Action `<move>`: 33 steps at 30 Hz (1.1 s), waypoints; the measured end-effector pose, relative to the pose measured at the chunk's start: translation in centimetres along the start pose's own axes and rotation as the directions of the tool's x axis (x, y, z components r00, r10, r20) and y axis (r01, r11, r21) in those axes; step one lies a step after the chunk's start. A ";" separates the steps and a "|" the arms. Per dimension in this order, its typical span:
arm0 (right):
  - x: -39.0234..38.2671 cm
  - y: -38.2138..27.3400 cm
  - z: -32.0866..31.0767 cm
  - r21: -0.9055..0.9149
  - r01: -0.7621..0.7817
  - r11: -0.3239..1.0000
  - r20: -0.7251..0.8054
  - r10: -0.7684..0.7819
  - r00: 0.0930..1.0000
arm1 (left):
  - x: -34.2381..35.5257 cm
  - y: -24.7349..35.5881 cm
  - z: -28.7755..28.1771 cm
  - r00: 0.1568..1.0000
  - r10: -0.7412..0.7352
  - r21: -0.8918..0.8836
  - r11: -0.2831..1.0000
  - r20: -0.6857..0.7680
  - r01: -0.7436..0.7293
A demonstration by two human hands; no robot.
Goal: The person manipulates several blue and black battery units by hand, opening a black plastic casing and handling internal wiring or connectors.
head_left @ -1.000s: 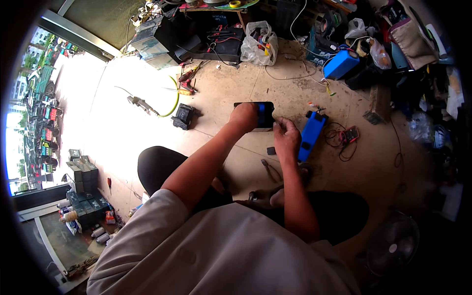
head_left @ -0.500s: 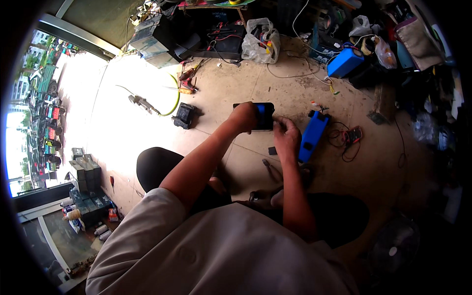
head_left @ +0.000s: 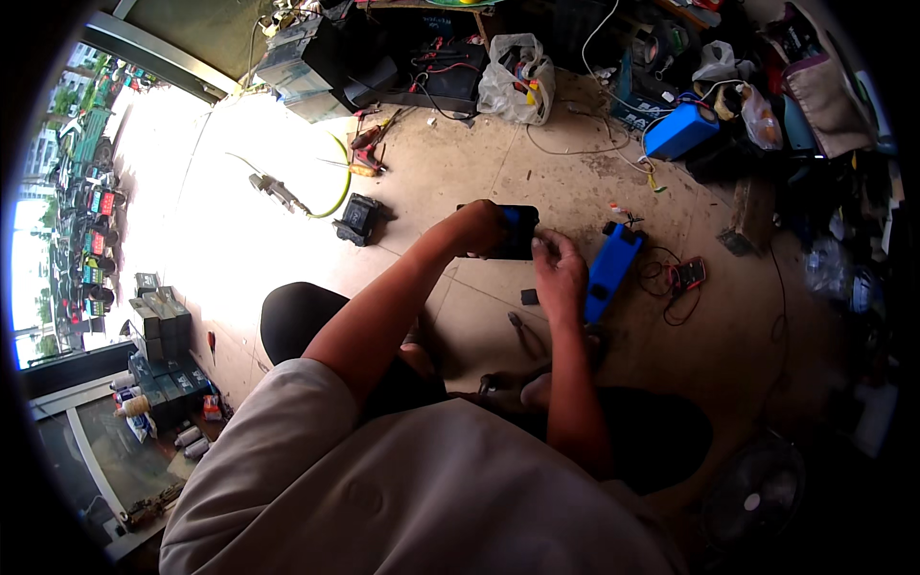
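In front of me is a black rectangular case [head_left: 522,230] with something blue showing inside it. My left hand [head_left: 479,228] lies across its left part, fingers closed over it and their tips partly hidden. My right hand [head_left: 560,270] is at the right edge of the case, thumb and forefinger drawn together; what they pinch, if anything, is too small to make out. Right of this hand lies a long blue wrapped battery pack [head_left: 613,268] with black parts at its ends. Nearer to me are a small black block [head_left: 529,297] and pliers [head_left: 525,333].
A red multimeter [head_left: 686,275] with coiled leads lies at the right. Leftward are a black box-shaped part [head_left: 360,219], a yellow-green cable [head_left: 335,196] and screwdrivers [head_left: 367,156]. Another blue pack [head_left: 682,129] and a plastic bag [head_left: 517,80] stand farther off. A fan [head_left: 754,498] stands near right.
The view has shifted slightly. My left hand has turned a little over the case and covers more of the blue inside. My right hand stays at the case's right edge.
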State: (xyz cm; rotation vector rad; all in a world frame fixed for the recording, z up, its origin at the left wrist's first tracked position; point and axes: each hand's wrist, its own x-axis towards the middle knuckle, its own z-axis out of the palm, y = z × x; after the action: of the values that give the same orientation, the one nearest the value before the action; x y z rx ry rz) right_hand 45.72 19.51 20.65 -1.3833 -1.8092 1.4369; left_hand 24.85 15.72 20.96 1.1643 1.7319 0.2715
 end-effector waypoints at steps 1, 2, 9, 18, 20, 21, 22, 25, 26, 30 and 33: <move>0.0 0.0 0.1 -0.015 0.022 1.000 0.001 -0.022 1.000 | -0.1 0.3 -0.1 0.999 -0.024 0.012 1.000 0.035 0.023; 0.2 0.6 0.4 -0.066 0.056 0.996 -0.008 -0.056 0.998 | -0.1 0.2 0.0 1.000 0.003 0.026 1.000 0.017 -0.003; 1.3 2.0 2.3 -0.368 0.171 0.914 0.019 -0.177 0.984 | 4.1 -5.9 4.3 0.874 0.470 0.601 0.736 -0.121 -0.313; 1.0 3.0 3.8 -0.510 0.227 0.830 -0.052 -0.293 0.955 | -1.4 1.0 3.9 0.905 -0.010 0.222 0.968 -0.426 0.115; 1.0 3.0 3.8 -0.538 0.228 0.811 -0.048 -0.300 0.953 | -1.4 1.0 3.9 0.901 -0.021 0.217 0.968 -0.433 0.127; 1.0 2.9 3.8 -0.551 0.221 0.805 -0.039 -0.290 0.956 | -1.4 1.0 3.9 0.900 -0.023 0.212 0.969 -0.436 0.128; 1.0 2.8 3.8 -0.563 0.215 0.798 -0.030 -0.280 0.960 | -1.4 0.9 3.9 0.898 -0.025 0.207 0.970 -0.439 0.128; 1.0 2.9 3.6 -0.547 0.230 0.805 -0.019 -0.287 0.958 | -1.3 0.6 4.1 0.892 -0.021 0.202 0.971 -0.451 0.125; 1.0 3.0 3.6 -0.548 0.226 0.806 -0.018 -0.282 0.959 | -1.3 0.7 4.1 0.892 -0.027 0.190 0.974 -0.451 0.125; 1.0 3.4 3.6 -0.542 0.229 0.808 -0.025 -0.288 0.957 | -1.5 0.4 4.1 0.883 -0.002 0.133 0.988 -0.470 0.073; 1.0 3.3 3.5 -0.525 0.239 0.817 -0.040 -0.304 0.952 | -1.5 -0.4 4.5 0.859 0.027 0.053 0.999 -0.511 0.000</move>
State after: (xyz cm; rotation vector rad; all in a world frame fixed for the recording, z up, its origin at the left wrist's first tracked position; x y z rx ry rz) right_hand 43.86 18.67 16.13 -1.3306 -2.3017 0.7230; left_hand 28.41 12.87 19.43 1.2128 2.2040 0.5938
